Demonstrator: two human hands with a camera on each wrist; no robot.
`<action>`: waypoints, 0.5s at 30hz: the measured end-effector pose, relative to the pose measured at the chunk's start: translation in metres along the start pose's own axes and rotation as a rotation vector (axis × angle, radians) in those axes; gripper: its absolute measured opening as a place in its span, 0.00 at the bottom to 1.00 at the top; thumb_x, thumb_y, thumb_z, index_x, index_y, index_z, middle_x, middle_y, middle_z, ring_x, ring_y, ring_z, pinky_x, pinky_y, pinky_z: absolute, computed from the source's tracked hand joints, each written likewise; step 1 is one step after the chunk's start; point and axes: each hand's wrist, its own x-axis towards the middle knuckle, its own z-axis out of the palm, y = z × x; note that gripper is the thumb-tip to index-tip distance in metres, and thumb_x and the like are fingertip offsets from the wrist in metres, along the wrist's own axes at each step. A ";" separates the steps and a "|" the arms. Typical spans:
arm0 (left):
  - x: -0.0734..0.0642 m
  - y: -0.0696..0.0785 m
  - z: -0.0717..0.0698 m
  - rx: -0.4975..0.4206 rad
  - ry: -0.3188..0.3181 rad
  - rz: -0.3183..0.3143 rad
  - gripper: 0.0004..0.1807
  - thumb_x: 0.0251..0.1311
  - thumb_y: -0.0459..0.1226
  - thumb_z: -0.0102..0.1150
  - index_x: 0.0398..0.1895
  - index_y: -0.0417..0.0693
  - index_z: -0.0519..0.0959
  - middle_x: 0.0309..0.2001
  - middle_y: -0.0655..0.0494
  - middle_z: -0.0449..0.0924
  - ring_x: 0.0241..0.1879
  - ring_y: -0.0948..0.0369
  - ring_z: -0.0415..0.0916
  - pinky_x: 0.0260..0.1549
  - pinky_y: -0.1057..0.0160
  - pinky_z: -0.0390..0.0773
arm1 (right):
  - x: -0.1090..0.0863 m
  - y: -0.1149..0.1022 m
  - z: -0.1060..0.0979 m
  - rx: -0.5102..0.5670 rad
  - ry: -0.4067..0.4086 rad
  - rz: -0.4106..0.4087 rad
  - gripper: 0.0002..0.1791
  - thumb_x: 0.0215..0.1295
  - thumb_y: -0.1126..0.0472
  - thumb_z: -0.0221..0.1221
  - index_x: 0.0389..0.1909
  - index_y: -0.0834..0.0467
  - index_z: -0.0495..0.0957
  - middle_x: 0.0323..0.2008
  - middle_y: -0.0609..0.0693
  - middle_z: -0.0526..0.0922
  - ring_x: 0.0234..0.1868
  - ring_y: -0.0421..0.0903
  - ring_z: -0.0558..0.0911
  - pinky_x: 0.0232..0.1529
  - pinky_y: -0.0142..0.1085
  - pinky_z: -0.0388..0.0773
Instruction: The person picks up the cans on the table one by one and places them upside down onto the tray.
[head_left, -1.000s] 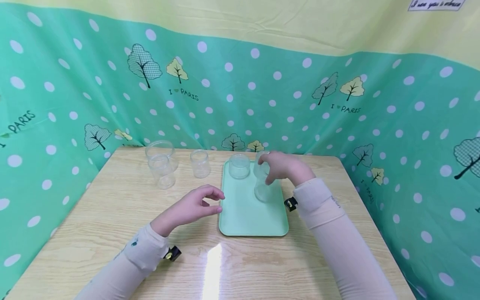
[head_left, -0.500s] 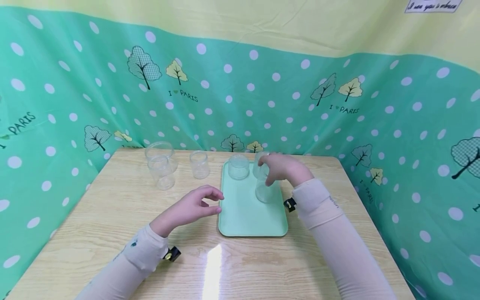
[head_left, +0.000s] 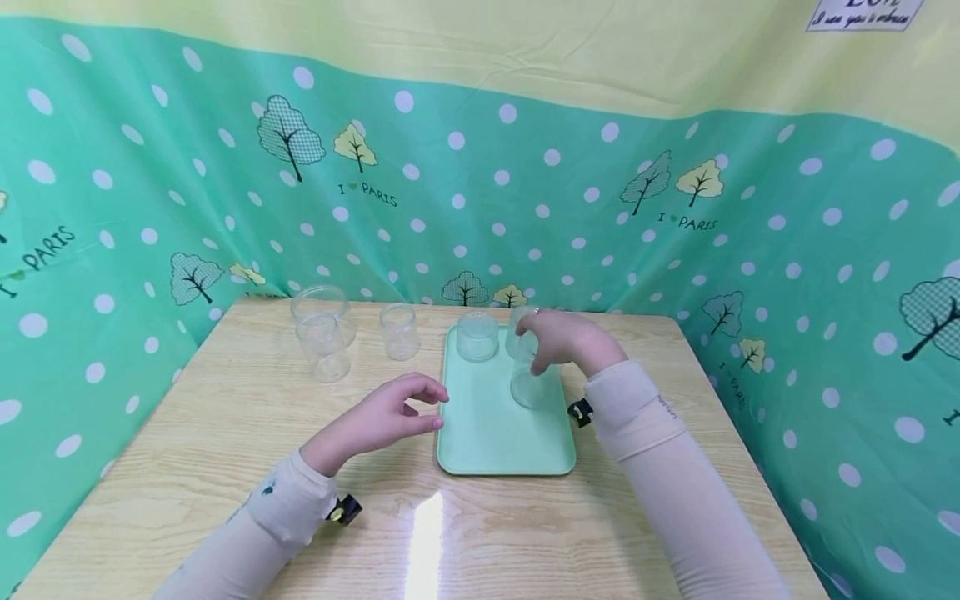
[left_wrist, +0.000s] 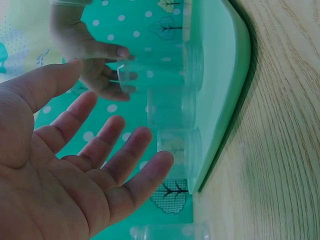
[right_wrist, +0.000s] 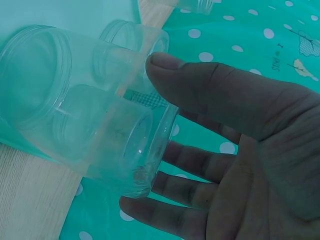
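Note:
My right hand (head_left: 561,337) grips the upper end of a tall clear jar (head_left: 529,385), its thumb on one side and fingers on the other. This jar stands upright on the green tray (head_left: 498,442); the right wrist view shows the same jar (right_wrist: 90,100) from above its end. Behind it on the tray stand another clear jar (left_wrist: 170,107), partly hidden by the hand in the head view, and a short wide clear jar (head_left: 477,340). My left hand (head_left: 386,414) is held beside the tray's left edge, fingers relaxed and apart, holding nothing.
Left of the tray, on the wooden table (head_left: 225,433), stand a clear jar (head_left: 400,333), a large wide clear container (head_left: 321,302) and a narrower clear jar (head_left: 326,354) in front of it. A polka-dot curtain (head_left: 480,208) closes off the back and sides.

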 end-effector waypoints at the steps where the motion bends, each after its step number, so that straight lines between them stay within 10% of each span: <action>1: 0.000 0.000 0.000 0.003 -0.001 0.000 0.13 0.65 0.39 0.69 0.51 0.55 0.80 0.57 0.57 0.79 0.59 0.50 0.75 0.54 0.52 0.81 | 0.000 0.000 0.000 -0.002 0.001 -0.004 0.38 0.57 0.60 0.75 0.69 0.50 0.73 0.72 0.54 0.71 0.71 0.57 0.70 0.65 0.53 0.76; 15: 0.002 -0.003 0.000 -0.014 -0.006 0.003 0.14 0.65 0.39 0.69 0.52 0.54 0.80 0.57 0.55 0.79 0.60 0.43 0.74 0.54 0.49 0.81 | 0.000 0.000 0.002 -0.021 0.013 -0.013 0.38 0.55 0.60 0.76 0.68 0.49 0.74 0.71 0.56 0.72 0.68 0.57 0.73 0.62 0.52 0.78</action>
